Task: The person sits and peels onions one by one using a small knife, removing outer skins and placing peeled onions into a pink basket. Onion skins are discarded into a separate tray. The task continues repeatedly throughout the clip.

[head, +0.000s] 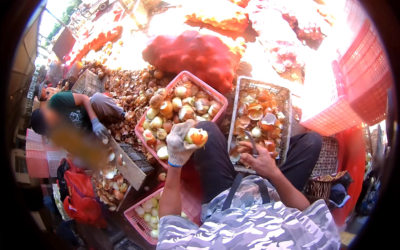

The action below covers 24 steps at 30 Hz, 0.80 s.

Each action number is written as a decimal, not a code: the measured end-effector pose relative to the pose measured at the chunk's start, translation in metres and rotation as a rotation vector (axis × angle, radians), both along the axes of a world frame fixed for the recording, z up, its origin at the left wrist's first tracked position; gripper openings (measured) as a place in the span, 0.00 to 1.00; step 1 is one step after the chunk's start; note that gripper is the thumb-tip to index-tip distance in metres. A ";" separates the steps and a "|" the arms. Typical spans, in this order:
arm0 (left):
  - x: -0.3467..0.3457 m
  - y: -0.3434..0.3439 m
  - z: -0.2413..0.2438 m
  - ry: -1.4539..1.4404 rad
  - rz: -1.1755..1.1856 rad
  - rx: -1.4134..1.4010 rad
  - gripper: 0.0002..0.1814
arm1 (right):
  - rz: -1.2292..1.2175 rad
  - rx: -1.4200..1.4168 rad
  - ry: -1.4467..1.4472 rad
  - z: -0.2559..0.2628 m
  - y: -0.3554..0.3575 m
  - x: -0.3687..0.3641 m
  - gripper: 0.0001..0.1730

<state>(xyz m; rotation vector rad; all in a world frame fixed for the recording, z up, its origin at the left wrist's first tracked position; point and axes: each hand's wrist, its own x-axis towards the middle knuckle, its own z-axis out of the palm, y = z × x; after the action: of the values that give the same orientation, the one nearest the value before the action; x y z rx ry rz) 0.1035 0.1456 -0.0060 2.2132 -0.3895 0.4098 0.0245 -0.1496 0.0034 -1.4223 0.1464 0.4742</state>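
My left hand (181,142), in a pale knit glove, grips a partly peeled onion (196,137) over my left knee, at the near side of a pink plastic crate (223,100) of onions, some with skins and some pale. In my bare right hand (261,159) is a small knife with a curved blade (250,140), its tip up. That hand hovers over the near end of a whitish plastic crate (290,115) between my legs, heaped with onion skins (254,111) and a peeled onion (256,132). The knife's handle is mostly hidden by my fingers.
A pink crate (137,223) of peeled onions stands at my lower left. A co-worker (70,107) with gloved hands sits at left beside a wooden board (128,165). Red mesh sacks (190,56) lie ahead, near scattered skins (122,93). Stacked pink crates (364,72) rise at right.
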 end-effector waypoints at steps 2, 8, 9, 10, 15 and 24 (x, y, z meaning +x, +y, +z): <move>-0.016 -0.040 0.034 -0.057 -0.119 0.131 0.37 | 0.040 0.094 0.025 0.006 0.021 0.011 0.33; -0.061 -0.111 0.039 0.102 -0.031 -0.292 0.24 | 0.058 0.239 0.129 0.007 -0.011 -0.008 0.41; -0.067 -0.114 0.033 0.309 0.009 -0.575 0.23 | 0.053 0.301 0.101 0.006 -0.019 -0.012 0.45; -0.066 -0.110 0.030 0.487 -0.022 -0.866 0.21 | 0.061 0.308 0.084 0.006 -0.029 -0.018 0.45; -0.068 -0.129 0.012 1.225 -0.375 -1.152 0.31 | 0.168 0.165 -0.226 0.019 -0.046 -0.026 0.45; -0.088 -0.143 -0.027 1.284 -0.153 -1.260 0.24 | -0.067 -0.482 -0.694 0.029 -0.059 -0.029 0.29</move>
<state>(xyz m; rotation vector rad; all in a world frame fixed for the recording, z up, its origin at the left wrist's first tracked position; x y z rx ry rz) 0.0158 0.0030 -0.0325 0.8440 0.3527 -0.7058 -0.0043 -0.2082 0.0328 -1.9693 -0.2702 -0.1438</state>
